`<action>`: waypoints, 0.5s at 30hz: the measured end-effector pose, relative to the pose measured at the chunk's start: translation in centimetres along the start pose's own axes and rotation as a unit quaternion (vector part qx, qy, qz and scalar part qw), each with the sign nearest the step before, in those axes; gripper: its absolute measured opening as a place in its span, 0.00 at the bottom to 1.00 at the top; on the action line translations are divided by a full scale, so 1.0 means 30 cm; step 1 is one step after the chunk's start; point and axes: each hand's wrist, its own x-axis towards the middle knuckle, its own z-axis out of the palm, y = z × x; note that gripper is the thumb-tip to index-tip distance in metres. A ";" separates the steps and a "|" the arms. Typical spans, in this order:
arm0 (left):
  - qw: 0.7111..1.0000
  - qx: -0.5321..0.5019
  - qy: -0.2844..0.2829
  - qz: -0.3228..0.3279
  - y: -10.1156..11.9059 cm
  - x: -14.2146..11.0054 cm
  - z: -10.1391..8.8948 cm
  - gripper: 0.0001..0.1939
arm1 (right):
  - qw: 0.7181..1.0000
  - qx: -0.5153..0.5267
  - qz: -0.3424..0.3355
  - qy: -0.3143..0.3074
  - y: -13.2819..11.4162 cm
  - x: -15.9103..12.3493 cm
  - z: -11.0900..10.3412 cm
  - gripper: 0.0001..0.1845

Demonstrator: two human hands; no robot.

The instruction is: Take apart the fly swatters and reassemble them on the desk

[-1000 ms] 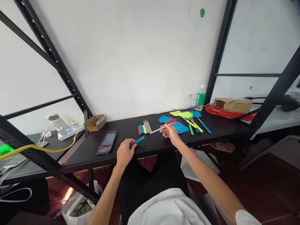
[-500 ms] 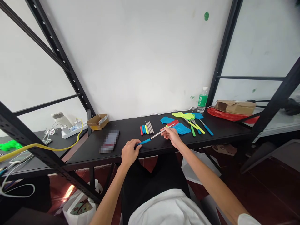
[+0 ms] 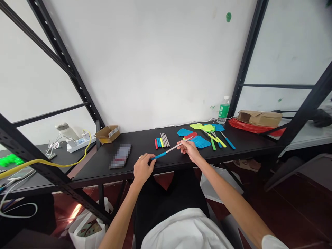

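Observation:
My left hand (image 3: 143, 168) is closed on the blue grip of a fly swatter handle (image 3: 159, 155). The handle slants up to the right over the near part of the black table (image 3: 140, 143). Its thin metal rod is pinched between the fingers of my right hand (image 3: 189, 148), and the rod's tip pokes out past them. Just beyond the hands lie several loose grips (image 3: 159, 143) in red, blue and yellow, beside several metal rods (image 3: 165, 140). Right of my right hand are loose blue swatter heads (image 3: 201, 142), a red swatter head (image 3: 191, 136) and several whole fly swatters (image 3: 220, 138).
A phone (image 3: 121, 156) and an open cardboard box (image 3: 107, 134) are at the left. A water bottle (image 3: 223, 110) stands at the back right, near another carton (image 3: 259, 118) on red plastic (image 3: 242, 126). Black shelf posts (image 3: 246, 58) frame the table, and a yellow cable (image 3: 52, 162) crosses the left side.

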 end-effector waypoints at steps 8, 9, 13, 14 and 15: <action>1.000 -0.006 0.009 0.002 -0.013 -0.002 0.013 0.10 | 1.000 -0.010 -0.014 -0.002 0.014 0.004 -0.005 0.21; 1.000 -0.007 0.011 0.002 -0.015 -0.002 0.014 0.09 | 1.000 -0.013 -0.016 -0.005 0.016 0.004 -0.005 0.21; 1.000 -0.013 0.013 0.002 -0.019 -0.002 0.018 0.09 | 0.999 -0.030 -0.019 -0.018 0.021 0.006 -0.007 0.21; 1.000 -0.015 0.012 0.002 -0.020 -0.002 0.018 0.09 | 0.999 -0.032 -0.018 -0.021 0.022 0.006 -0.007 0.21; 1.000 -0.016 0.012 0.002 -0.021 -0.002 0.019 0.09 | 0.999 -0.032 -0.018 -0.022 0.021 0.006 -0.007 0.21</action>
